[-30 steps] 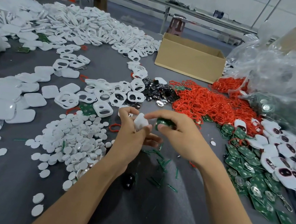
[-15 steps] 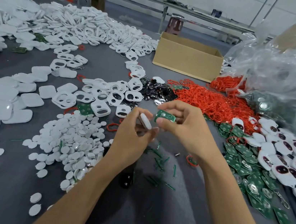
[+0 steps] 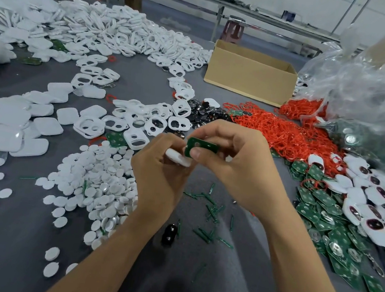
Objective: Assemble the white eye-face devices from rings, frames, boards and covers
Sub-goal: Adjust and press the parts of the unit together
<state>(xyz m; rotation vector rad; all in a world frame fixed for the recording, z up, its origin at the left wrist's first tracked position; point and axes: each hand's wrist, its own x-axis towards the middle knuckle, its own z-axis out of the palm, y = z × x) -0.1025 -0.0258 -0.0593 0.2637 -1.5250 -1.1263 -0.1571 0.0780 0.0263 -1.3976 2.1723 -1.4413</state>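
Observation:
My left hand [image 3: 162, 166] grips a white plastic piece [image 3: 177, 158] seen edge-on above the table's middle. My right hand [image 3: 238, 161] pinches a small green circuit board [image 3: 200, 146] between thumb and fingers, right against that white piece. White two-hole frames [image 3: 138, 119] lie just beyond my hands. Red rings [image 3: 283, 135] are heaped to the right, green boards [image 3: 337, 228] further right, and finished eye-face devices [image 3: 379, 209] at the right edge. White covers [image 3: 23, 123] lie at the left.
A pile of white round discs [image 3: 93, 182] lies near my left wrist. Green snapped-off strips [image 3: 210, 209] and a black part [image 3: 169, 234] are scattered on the grey cloth under my arms. A cardboard box [image 3: 249, 77] stands behind, clear plastic bags [image 3: 374, 96] at right.
Both hands rose slightly and came closer together. The green board turned face-up in my right fingers and now sits against the white piece, which tipped edge-on.

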